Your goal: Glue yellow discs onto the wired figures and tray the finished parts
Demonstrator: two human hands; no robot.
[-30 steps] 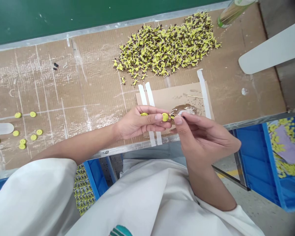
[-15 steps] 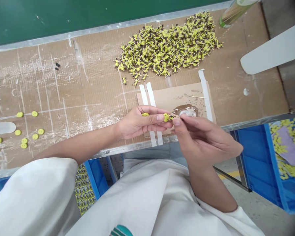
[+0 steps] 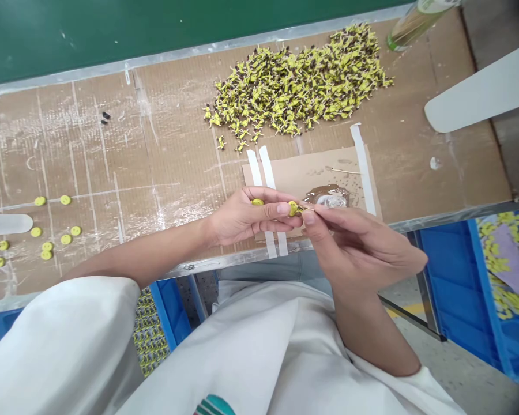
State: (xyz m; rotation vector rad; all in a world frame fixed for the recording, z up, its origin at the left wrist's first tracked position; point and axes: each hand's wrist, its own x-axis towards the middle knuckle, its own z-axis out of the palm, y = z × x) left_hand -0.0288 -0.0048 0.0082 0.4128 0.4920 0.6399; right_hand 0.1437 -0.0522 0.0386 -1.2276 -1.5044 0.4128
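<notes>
My left hand point(image 3: 246, 216) is closed, with a small round yellow piece point(image 3: 293, 208) pinched at its fingertips. A second yellow disc point(image 3: 257, 202) rests inside the same hand, behind the thumb. Touching the pinched piece is a tiny yellow-and-dark figure point(image 3: 300, 210), gripped by the thumb and forefinger of my right hand point(image 3: 346, 230); the fingertips hide part of it. Both hands meet over the front edge of a taped cardboard sheet point(image 3: 285, 161). A wet puddle of clear, glue-like liquid point(image 3: 331, 199) lies on that sheet just beyond my right fingers.
A large pile of small yellow-and-dark figures point(image 3: 303, 86) spreads at the back. A thin wooden stick point(image 3: 346, 171) lies on the sheet. Several yellow discs point(image 3: 66, 238) are at left. A container of sticks point(image 3: 410, 29) stands at back right. Blue bins point(image 3: 458, 282) sit below the table.
The view has shifted slightly. My right fingertips and the small figure have turned a little against the yellow piece; both hands keep their grip in nearly the same place.
</notes>
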